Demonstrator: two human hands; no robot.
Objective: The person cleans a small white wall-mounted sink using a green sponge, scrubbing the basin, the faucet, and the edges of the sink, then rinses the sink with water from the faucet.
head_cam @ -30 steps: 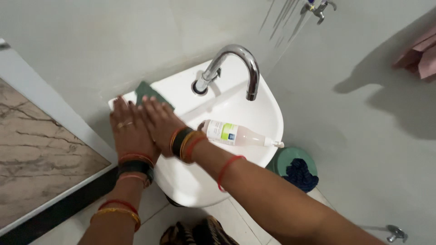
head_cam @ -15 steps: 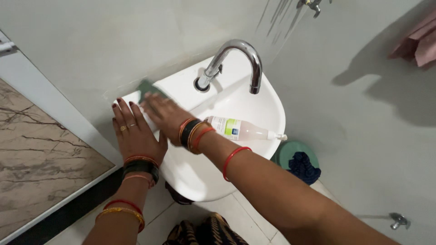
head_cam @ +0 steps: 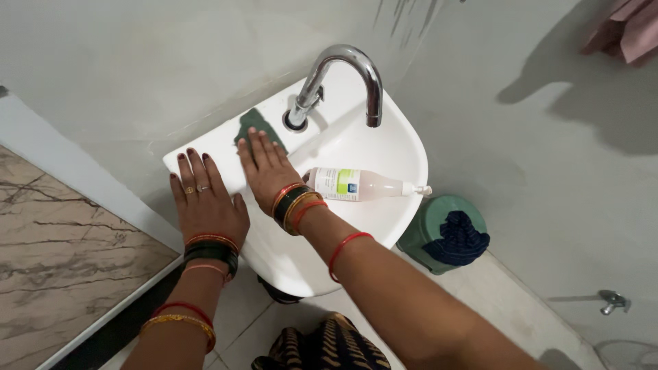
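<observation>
Far left: brown veined marble slab (head_cam: 55, 274), polished, bordered by a pale ledge.

Next, left hand (head_cam: 205, 202) laid flat on the rear left rim of the white basin (head_cam: 404, 157), palm down, fingers (head_cam: 195, 168) spread and released, grasping nothing; two rings, red, black and gold bangles at the wrist. Glazed ceramic underneath, smooth and hard.

Just right of it, right hand (head_cam: 267, 171), also flat and open, fingertips pressed onto the near edge of a dark green scrub pad (head_cam: 252, 123). Pad thin, soft, rough-textured, lying on the back ledge of the basin, straight ahead of those fingertips toward the wall and just left of the tap base. Long axis roughly in line with the fingers, away from the body. Right hand touching it; left hand near, but apart from it.

Then the chrome gooseneck tap (head_cam: 343, 75), shiny, curved over the bowl, spout pointing down.

Inside the bowl, just right of the right wrist, a clear plastic bottle (head_cam: 360, 185) of pale pink liquid, on its side, nozzle pointing right, label white and green.

Below the rim at right, a green plastic tub (head_cam: 432, 233) on the floor holding a dark blue cloth (head_cam: 458, 236). Top right corner, pink fabric (head_cam: 627, 31) hanging against the grey wall.
</observation>
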